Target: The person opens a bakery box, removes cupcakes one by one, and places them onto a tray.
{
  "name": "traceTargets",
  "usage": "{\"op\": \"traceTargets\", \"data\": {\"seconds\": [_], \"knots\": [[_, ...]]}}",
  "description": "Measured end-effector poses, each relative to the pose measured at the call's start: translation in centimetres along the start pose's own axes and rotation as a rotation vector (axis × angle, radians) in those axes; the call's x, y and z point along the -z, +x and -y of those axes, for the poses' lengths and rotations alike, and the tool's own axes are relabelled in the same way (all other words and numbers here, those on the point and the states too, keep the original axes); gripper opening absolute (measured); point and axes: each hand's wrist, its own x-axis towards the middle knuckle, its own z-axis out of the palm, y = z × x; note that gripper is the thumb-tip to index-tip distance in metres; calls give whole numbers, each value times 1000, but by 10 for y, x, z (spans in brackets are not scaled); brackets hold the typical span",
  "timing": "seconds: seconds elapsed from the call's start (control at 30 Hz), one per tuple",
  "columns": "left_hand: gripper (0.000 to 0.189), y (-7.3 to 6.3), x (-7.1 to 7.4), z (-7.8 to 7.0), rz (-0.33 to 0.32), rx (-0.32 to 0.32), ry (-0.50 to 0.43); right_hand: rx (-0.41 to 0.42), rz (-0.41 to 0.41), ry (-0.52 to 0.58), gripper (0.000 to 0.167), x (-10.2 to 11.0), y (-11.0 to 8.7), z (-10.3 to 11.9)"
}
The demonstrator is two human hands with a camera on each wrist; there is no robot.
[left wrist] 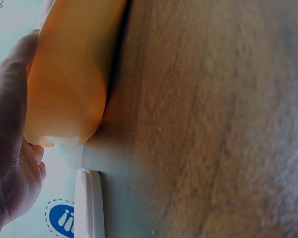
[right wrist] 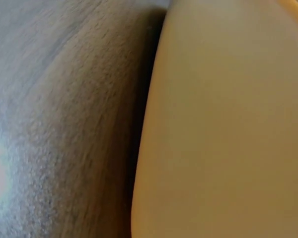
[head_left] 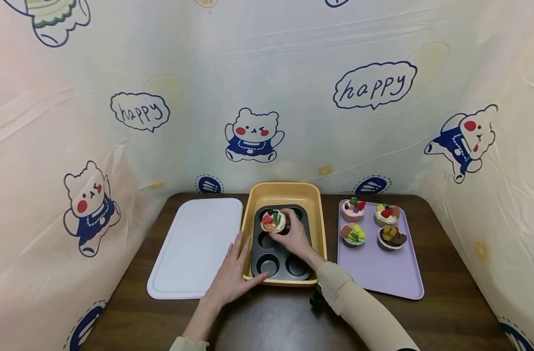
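Observation:
My right hand (head_left: 295,239) pinches a cupcake (head_left: 273,221) with cream, red fruit and a green piece on top. It is over the back left part of a dark muffin pan (head_left: 279,279). The pan sits inside a yellow tray (head_left: 317,197), and several of its round cups show. My left hand (head_left: 232,278) rests at the tray's front left corner, fingers spread along the left rim and thumb toward the front rim. In the left wrist view this hand (left wrist: 10,114) lies against the tray's outer wall (left wrist: 72,74). Only the tray's side (right wrist: 223,129) shows in the right wrist view, without the hand.
On the right a purple tray (head_left: 381,282) carries several decorated cupcakes (head_left: 353,234) toward its back. A white board (head_left: 192,248) lies left of the yellow tray. A small black object (head_left: 318,298) is partly under the right sleeve. Printed curtains (head_left: 293,63) surround the brown table (head_left: 267,321).

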Motion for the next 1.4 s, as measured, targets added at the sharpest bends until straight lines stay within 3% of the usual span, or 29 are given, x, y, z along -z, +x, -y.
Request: {"op": "traceTargets", "data": {"seconds": [0.23,0.47,0.9,1.17,1.4], "knots": [[119,1,1,-1,-4,10,-12,28,-16,-6,71,0,2,-5],[120,0,0,0,-1,7,-8,-55,3,34,73,1,1,-2],[119,2,1,-1,-3,1,-3,-105,11,106,72,6,5,4],[117,2,0,1,-37,-23,-1,-108,39,143,72,19,5,20],[119,0,1,-1,-12,-7,-7,-126,40,203,72,29,-4,34]]}}
